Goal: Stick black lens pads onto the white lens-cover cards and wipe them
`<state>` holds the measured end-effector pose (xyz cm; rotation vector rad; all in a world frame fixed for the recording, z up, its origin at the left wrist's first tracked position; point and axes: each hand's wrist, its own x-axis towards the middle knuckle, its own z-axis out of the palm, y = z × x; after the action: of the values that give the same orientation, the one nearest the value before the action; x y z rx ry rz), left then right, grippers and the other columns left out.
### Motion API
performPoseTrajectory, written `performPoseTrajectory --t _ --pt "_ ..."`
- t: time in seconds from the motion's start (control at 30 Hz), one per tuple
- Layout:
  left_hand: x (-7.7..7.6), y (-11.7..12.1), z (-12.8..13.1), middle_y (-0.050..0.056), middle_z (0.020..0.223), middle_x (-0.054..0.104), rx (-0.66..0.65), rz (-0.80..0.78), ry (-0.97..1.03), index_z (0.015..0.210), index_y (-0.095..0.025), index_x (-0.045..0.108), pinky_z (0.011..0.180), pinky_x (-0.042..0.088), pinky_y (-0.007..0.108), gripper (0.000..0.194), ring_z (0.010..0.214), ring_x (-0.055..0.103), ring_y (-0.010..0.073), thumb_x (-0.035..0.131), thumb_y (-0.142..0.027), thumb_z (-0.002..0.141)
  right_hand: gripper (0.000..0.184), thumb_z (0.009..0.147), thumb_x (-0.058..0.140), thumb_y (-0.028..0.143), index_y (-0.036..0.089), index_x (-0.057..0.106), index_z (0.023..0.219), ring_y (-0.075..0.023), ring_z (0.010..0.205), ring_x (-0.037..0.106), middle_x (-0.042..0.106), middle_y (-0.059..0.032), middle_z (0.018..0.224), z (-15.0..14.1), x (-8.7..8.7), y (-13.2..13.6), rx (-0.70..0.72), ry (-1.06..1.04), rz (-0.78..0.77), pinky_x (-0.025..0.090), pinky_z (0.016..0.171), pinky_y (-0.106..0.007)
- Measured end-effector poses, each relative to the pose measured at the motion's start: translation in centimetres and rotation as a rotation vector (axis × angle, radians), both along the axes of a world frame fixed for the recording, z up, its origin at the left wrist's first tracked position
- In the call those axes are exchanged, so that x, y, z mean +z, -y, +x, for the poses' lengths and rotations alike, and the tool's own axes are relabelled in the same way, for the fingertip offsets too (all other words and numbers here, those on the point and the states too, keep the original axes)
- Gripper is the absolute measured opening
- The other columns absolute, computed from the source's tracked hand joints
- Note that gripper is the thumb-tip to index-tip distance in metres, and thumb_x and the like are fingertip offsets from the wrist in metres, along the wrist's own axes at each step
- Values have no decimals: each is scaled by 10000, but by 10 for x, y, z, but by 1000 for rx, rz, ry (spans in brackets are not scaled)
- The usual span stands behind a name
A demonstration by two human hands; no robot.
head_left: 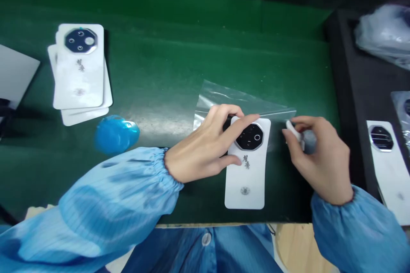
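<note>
A white phone back cover point(245, 175) with a dark octagonal camera window lies near the table's front edge. My left hand point(213, 143) holds it at its upper left, the index finger across the camera window and the thumb on its face. Under the hand and the cover's top end lies a clear plastic bag point(224, 94). To the right, my right hand point(320, 153) is closed in a pinch on a small white piece point(293, 131), mostly hidden by the fingers. A blurred greyish, see-through bit point(309, 141) shows within that hand.
Several similar white covers point(78, 81) are stacked at the left. A round, shiny blue item point(117, 134) lies in front of them. On the black tray point(349, 94) at the right are another white cover point(389, 166) and bagged items point(386, 34). The tabletop point(160, 64) is green.
</note>
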<state>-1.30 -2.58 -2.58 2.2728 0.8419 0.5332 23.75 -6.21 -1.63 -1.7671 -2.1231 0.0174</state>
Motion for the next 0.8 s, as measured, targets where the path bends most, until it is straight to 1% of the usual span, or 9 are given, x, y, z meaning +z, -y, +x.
performPoseTrajectory --t 0.13,0.27,0.3,0.37,0.43,0.5,0.6,0.7,0.8 --pt "-2 3 1 161 1360 334 8 -51 57 1434 -246 276 1033 451 513 758 1277 377 297 708 -284 812 241 902 553 299 184 541 1113 -235 841 545 544 -59 899 2 -10 -5 9 -6 -37 461 748 -366" --pt "-2 8 1 136 1577 -55 58 -54 79 1422 -317 284 931 531 490 733 1356 335 336 698 -261 820 328 886 571 289 151 517 1179 -241 893 553 532 -96 993 0 -10 -3 16 -39 -25 483 800 -390" --pt "-1 10 0 117 1582 -121 71 -47 93 1415 -322 299 902 550 473 708 1360 335 344 690 -259 827 349 879 578 288 139 519 1190 -255 937 547 522 -118 1041 -2 -9 -3 16 -41 -12 483 822 -405" --pt "1 14 0 102 1586 -140 97 -46 143 1381 -309 364 861 579 429 616 1341 376 336 663 -238 847 380 863 596 285 123 528 1200 -287 1027 518 494 -154 1115 -9 -4 0 4 -52 43 477 854 -436" --pt "3 18 -1 105 1591 -6 122 -108 216 1331 -287 442 828 606 368 534 1285 450 295 653 -195 848 364 863 594 267 130 538 1195 -287 1045 510 494 -155 1118 -18 1 4 -6 -105 87 480 840 -431" --pt "4 20 -1 97 1524 244 131 -234 296 1304 -286 486 769 625 287 514 1197 532 241 650 -146 837 308 880 573 236 157 546 1176 -236 944 553 536 -118 1050 -27 5 6 6 -259 39 492 777 -379" --pt "6 21 -2 74 1286 516 165 -459 418 1408 -342 368 586 608 174 677 984 647 182 651 -129 830 231 927 531 232 192 539 1154 -150 688 569 593 -20 800 -34 13 5 44 -683 -254 488 636 -291" --pt "13 20 -1 64 1100 609 233 -618 569 1491 -365 133 462 549 139 877 851 688 179 670 -161 828 266 952 528 282 212 500 1206 -118 529 519 558 48 621 -37 23 1 70 -1055 -518 439 479 -227" --pt "23 23 1 72 1075 631 306 -660 686 1491 -320 121 500 571 175 902 878 692 202 692 -171 810 304 946 552 292 214 491 1233 -92 460 479 605 46 641 -45 34 -1 125 -1122 -598 390 398 -196"
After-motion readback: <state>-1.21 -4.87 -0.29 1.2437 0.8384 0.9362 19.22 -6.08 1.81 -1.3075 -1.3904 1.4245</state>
